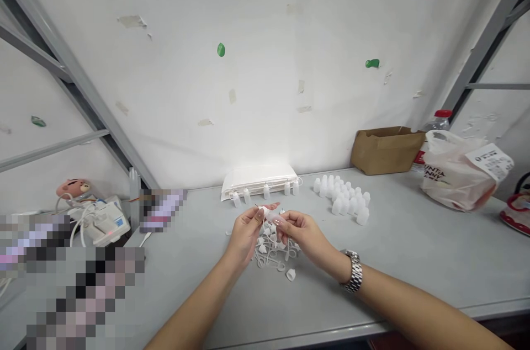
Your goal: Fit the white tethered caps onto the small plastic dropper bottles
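Observation:
My left hand pinches a white cap between thumb and fingers. Pressed against that cap is a small translucent plastic bottle, gripped by my right hand, which has a metal watch at its wrist. Fingers partly cover both pieces, so I cannot tell how far the cap sits on the bottle. Below my hands lies a pile of white caps with looped straps, with one loose cap nearer me. Several capped bottles stand behind, and a cluster of uncapped bottles stands to the right.
A stack of white sheets or envelopes lies against the wall. A cardboard box, a plastic bag and a red-capped bottle are at the right. On the left are a white device with cables and a pink figure.

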Demonstrator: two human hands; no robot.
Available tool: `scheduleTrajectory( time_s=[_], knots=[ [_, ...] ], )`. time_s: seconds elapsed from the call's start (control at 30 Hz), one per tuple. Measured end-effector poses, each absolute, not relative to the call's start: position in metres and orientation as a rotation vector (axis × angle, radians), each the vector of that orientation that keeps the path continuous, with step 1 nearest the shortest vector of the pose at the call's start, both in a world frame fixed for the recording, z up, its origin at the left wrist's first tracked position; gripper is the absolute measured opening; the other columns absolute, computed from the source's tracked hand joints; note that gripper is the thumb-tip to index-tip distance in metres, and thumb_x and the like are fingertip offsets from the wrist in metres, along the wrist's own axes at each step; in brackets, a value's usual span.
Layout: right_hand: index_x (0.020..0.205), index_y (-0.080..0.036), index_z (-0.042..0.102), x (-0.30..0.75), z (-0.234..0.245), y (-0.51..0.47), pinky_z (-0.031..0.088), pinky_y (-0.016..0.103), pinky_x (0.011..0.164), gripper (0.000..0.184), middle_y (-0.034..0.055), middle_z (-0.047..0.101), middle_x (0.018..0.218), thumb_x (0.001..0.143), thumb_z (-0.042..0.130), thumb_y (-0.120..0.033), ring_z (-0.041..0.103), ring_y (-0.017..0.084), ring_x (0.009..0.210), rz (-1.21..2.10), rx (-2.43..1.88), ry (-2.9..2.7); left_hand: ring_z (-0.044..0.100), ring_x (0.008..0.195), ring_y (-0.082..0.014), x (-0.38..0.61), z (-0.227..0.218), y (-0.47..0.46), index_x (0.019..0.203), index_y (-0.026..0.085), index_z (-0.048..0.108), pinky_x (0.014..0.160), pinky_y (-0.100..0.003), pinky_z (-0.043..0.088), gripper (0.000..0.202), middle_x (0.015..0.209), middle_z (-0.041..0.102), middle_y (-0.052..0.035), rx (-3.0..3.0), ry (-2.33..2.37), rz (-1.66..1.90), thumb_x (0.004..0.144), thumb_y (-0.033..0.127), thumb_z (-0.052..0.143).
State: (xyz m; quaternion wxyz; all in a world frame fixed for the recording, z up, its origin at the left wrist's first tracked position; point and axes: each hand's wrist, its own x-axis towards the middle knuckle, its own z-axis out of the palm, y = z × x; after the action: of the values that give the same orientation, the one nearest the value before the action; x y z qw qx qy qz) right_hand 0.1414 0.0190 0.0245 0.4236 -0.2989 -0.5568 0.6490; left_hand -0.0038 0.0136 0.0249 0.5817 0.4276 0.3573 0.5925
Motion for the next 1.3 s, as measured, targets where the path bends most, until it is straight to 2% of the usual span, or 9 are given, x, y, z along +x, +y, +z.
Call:
scheduleTrajectory(
  time_s=[0.23,0.33,0.47,0.63,0.73,0.87,1.0,1.17,1.3],
  knots=[
    [0.059,-0.014,0.054,0.142,0.024,0.024,0.031,0.022,0.048,0.032,-0.0022,0.054,0.052,0.071,0.061,-0.043,0.043,0.006,0.044,1.775,-0.639,-1.251,0.054,0.103,-0.0238,-0.002,0.029,0.012,0.09,0.015,0.068,0.094,-0.037,0.033,0.032,0.102,0.066,-0.0103,1.089,0.906,1.354,0.072,0.04,0.059],
    [0.062,-0.013,0.057,0.142,0.026,0.024,0.031,0.021,0.047,0.032,-0.0012,0.055,0.051,0.071,0.06,-0.043,0.044,0.006,0.043,1.834,-0.612,-1.194,0.054,0.103,-0.0226,-0.005,0.032,0.015,0.085,0.015,0.069,0.095,-0.036,0.033,0.029,0.099,0.067,-0.0095,1.039,0.892,1.442,0.07,0.038,0.061],
    [0.075,-0.008,0.064,0.143,0.023,0.023,0.035,0.021,0.049,0.033,0.0033,0.06,0.057,0.075,0.058,-0.041,0.048,0.006,0.045,1.963,-0.578,-1.196,0.058,0.096,-0.0219,-0.012,0.033,0.017,0.072,0.015,0.069,0.094,-0.036,0.034,0.021,0.086,0.07,-0.0082,1.0,0.93,1.451,0.064,0.034,0.068],
    [0.079,-0.005,0.065,0.144,0.016,0.027,0.041,0.02,0.054,0.033,0.0064,0.063,0.062,0.078,0.056,-0.037,0.054,0.008,0.052,2.174,-0.528,-1.057,0.059,0.093,-0.0217,-0.014,0.032,0.017,0.074,0.015,0.069,0.09,-0.036,0.037,0.022,0.088,0.07,-0.0079,1.029,0.941,1.438,0.064,0.034,0.068],
    [0.077,-0.006,0.064,0.143,0.015,0.027,0.042,0.02,0.056,0.028,0.0054,0.062,0.061,0.075,0.061,-0.033,0.056,0.009,0.056,2.163,-0.533,-1.018,0.061,0.088,-0.0221,-0.011,0.031,0.016,0.072,0.015,0.069,0.087,-0.036,0.04,0.021,0.084,0.071,-0.008,1.053,0.991,1.42,0.062,0.033,0.069],
    [0.075,-0.007,0.064,0.141,0.015,0.025,0.041,0.019,0.051,0.027,0.0042,0.06,0.057,0.076,0.06,-0.034,0.053,0.008,0.051,2.082,-0.605,-1.033,0.062,0.08,-0.0212,-0.007,0.028,0.014,0.071,0.015,0.068,0.081,-0.034,0.042,0.02,0.079,0.071,-0.0075,1.075,1.068,1.425,0.062,0.033,0.069],
    [0.077,-0.009,0.063,0.141,0.017,0.025,0.043,0.02,0.055,0.031,0.0059,0.062,0.063,0.078,0.056,-0.039,0.054,0.008,0.054,2.04,-0.625,-0.977,0.061,0.085,-0.0207,-0.008,0.027,0.016,0.074,0.015,0.068,0.082,-0.033,0.041,0.021,0.084,0.071,-0.007,1.046,1.104,1.508,0.063,0.033,0.068],
    [0.076,-0.008,0.063,0.144,0.019,0.026,0.045,0.021,0.064,0.022,0.0063,0.063,0.07,0.074,0.063,-0.029,0.055,0.008,0.059,2.106,-0.623,-0.9,0.059,0.092,-0.0217,-0.016,0.024,0.022,0.075,0.015,0.068,0.088,-0.034,0.038,0.024,0.084,0.07,-0.007,0.947,1.133,1.567,0.06,0.034,0.07],
    [0.082,-0.006,0.063,0.146,0.019,0.027,0.045,0.02,0.065,0.02,0.0058,0.062,0.07,0.076,0.062,-0.025,0.057,0.008,0.063,2.192,-0.584,-0.824,0.058,0.093,-0.0212,-0.015,0.027,0.02,0.076,0.015,0.068,0.089,-0.034,0.036,0.024,0.086,0.07,-0.0067,0.955,1.098,1.528,0.062,0.035,0.068]
  ],
)
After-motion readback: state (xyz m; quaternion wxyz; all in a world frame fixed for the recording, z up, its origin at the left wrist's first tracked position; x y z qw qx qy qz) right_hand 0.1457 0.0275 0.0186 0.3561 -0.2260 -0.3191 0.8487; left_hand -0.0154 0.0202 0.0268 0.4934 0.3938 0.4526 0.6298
